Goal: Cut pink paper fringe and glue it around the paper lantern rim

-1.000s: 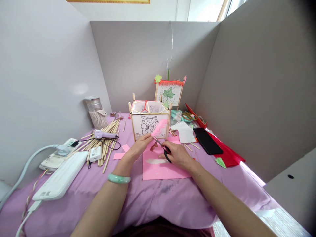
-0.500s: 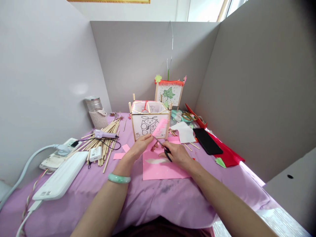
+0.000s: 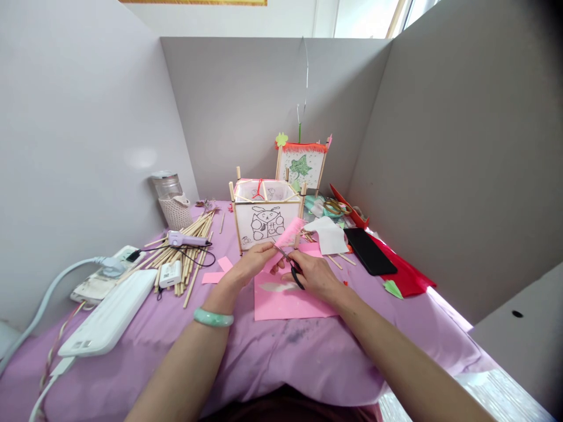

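My left hand [image 3: 248,265], with a green bangle on its wrist, pinches a fringed strip of pink paper [image 3: 289,232] and holds it up. My right hand [image 3: 315,275] grips black-handled scissors [image 3: 290,265] whose blades meet the lower end of the strip. Both hands hover over a pink paper sheet [image 3: 290,302] lying on the purple cloth [image 3: 308,357]. Just behind them stands a square stick-framed paper lantern [image 3: 266,217] with a rabbit drawing.
A second lantern [image 3: 301,165] with a green leaf stands farther back. Bamboo sticks [image 3: 187,246], a purple glue gun [image 3: 187,239], a white power strip [image 3: 109,319] and a jar [image 3: 170,199] lie left. A black phone [image 3: 368,251], red paper [image 3: 407,275] and white paper [image 3: 329,234] lie right. Grey partitions enclose the table.
The pink fringed strip has tilted lower and to the right in my left hand. The scissors have shifted slightly along it. Everything else stays put.
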A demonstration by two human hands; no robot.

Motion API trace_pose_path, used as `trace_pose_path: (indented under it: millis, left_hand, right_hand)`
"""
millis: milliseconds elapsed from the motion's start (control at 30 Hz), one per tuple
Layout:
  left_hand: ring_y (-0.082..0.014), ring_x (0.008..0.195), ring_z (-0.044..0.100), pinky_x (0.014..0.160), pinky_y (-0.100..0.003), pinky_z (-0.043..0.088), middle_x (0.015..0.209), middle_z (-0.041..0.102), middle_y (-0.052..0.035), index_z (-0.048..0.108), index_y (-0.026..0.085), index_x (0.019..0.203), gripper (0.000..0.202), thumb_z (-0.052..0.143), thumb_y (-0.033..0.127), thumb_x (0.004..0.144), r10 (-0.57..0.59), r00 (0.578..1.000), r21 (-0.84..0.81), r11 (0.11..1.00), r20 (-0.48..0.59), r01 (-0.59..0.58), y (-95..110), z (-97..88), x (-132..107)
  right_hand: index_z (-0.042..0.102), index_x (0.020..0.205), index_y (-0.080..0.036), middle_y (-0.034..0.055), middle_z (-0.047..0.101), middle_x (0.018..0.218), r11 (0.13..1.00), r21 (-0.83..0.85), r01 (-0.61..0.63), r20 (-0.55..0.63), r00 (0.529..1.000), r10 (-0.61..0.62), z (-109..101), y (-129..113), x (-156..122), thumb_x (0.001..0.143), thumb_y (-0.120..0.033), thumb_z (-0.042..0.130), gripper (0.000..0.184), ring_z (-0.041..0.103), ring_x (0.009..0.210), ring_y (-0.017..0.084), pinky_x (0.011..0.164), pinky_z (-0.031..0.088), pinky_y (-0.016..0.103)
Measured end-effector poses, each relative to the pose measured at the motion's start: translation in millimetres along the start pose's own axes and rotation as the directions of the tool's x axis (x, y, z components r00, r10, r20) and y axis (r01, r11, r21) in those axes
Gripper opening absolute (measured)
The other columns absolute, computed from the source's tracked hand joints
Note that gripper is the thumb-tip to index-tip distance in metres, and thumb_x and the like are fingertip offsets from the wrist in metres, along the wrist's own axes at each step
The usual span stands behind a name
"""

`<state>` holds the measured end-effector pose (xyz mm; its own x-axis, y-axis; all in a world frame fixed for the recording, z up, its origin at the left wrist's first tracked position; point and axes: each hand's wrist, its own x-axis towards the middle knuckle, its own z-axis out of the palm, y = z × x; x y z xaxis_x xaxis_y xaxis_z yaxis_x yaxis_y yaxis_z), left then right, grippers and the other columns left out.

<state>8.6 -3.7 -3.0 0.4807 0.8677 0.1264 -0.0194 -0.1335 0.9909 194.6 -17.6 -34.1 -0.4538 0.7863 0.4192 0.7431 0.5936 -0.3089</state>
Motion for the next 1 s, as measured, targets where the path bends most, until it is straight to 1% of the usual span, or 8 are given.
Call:
trace_pose_path:
  millis: [267,500,667,800,900,1000]
  left_hand:
    - [-0.0116,0.055,0.052,0.060,-0.029,0.043,0.069,0.061,-0.0050,0.059,0.012,0.075,0.025,0.053,0.035,0.081,0.003,1.000,-0.003,1.000,0.006,-0.003,-1.1,-2.0,0.3]
    - [-0.0113,0.056,0.052,0.060,-0.028,0.043,0.070,0.061,-0.0047,0.059,0.012,0.074,0.026,0.053,0.037,0.081,0.001,1.000,0.007,1.000,0.015,-0.001,-0.9,-2.8,0.4]
    - [-0.0118,0.057,0.054,0.061,-0.028,0.043,0.072,0.063,-0.0045,0.058,0.013,0.075,0.023,0.054,0.034,0.081,-0.006,1.000,0.039,0.999,0.012,0.005,-2.1,-4.8,1.4]
    - [-0.0120,0.056,0.055,0.059,-0.028,0.044,0.073,0.063,-0.0050,0.058,0.013,0.076,0.025,0.053,0.037,0.081,-0.023,1.000,0.038,0.999,0.010,0.023,-3.0,-5.7,1.6]
    - [-0.0118,0.055,0.055,0.057,-0.027,0.045,0.072,0.063,-0.0049,0.057,0.013,0.078,0.026,0.053,0.037,0.082,-0.009,1.000,0.042,0.999,0.004,0.009,-3.3,-5.6,1.5]
    - [-0.0117,0.054,0.055,0.055,-0.027,0.045,0.070,0.062,-0.0045,0.057,0.012,0.080,0.027,0.054,0.039,0.082,0.005,1.000,0.032,0.999,-0.025,-0.004,-3.2,-5.6,1.9]
  right_hand:
    - [0.059,0.097,-0.020,0.0009,0.064,0.081,0.999,-0.026,-0.037,0.029,0.999,0.038,-3.4,-2.6,2.5,0.081,-0.041,0.060,0.027,0.057,0.065,0.013,0.057,0.033,0.021]
    - [0.059,0.096,-0.020,0.0007,0.064,0.080,0.999,-0.032,-0.042,0.017,0.999,0.043,-5.7,-5.6,2.4,0.081,-0.041,0.060,0.026,0.059,0.066,0.013,0.057,0.034,0.022]
    - [0.059,0.097,-0.018,0.0014,0.064,0.080,0.999,-0.031,-0.043,0.016,0.999,0.044,-5.0,-4.3,2.6,0.080,-0.041,0.062,0.029,0.058,0.064,0.014,0.056,0.033,0.022]
    - [0.058,0.097,-0.019,0.0012,0.064,0.078,0.999,-0.023,-0.023,0.006,1.000,0.024,-2.6,-1.1,2.4,0.081,-0.043,0.061,0.029,0.058,0.065,0.014,0.057,0.033,0.022]
    - [0.057,0.098,-0.019,0.0011,0.063,0.080,1.000,-0.008,-0.020,0.000,1.000,0.020,-1.9,0.3,2.1,0.080,-0.044,0.062,0.031,0.058,0.067,0.014,0.058,0.034,0.022]
    - [0.057,0.099,-0.019,0.0021,0.063,0.083,1.000,0.000,-0.024,0.006,1.000,0.024,-3.3,-0.3,1.6,0.077,-0.047,0.063,0.036,0.058,0.068,0.014,0.058,0.034,0.022]
